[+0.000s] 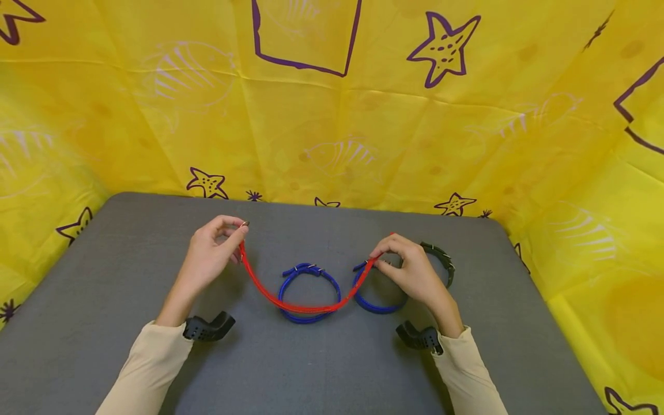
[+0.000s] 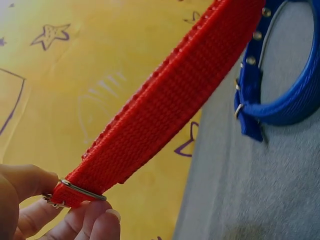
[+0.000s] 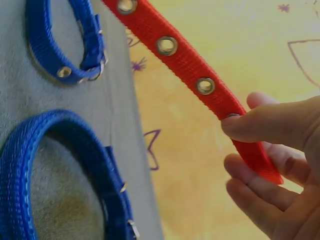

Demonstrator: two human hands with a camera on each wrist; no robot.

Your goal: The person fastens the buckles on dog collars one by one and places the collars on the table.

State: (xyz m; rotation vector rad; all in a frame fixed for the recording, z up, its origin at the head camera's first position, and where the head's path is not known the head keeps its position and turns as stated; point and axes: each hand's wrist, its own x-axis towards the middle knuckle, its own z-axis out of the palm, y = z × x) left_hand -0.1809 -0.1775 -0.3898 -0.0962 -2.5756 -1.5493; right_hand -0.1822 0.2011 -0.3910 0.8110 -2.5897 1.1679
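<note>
A red collar (image 1: 306,309), unfastened, hangs in a sagging curve between the two hands. My left hand (image 1: 215,248) pinches its buckle end; the metal buckle (image 2: 82,190) shows at the fingertips in the left wrist view. With thumb and fingers my right hand (image 1: 407,265) pinches the other end, where metal eyelets (image 3: 166,46) run along the red strap and its tip sticks out past the fingers. Behind the sagging strap lies a fastened blue collar (image 1: 303,319). A second blue collar (image 1: 381,309), also looped, lies below the right hand, which partly hides it.
A dark green or black collar (image 1: 440,253) lies beyond the right hand, partly covered by it. All of them rest on a grey table (image 1: 321,369). A yellow cloth (image 1: 332,127) with starfish and fish drawings hangs behind and at both sides.
</note>
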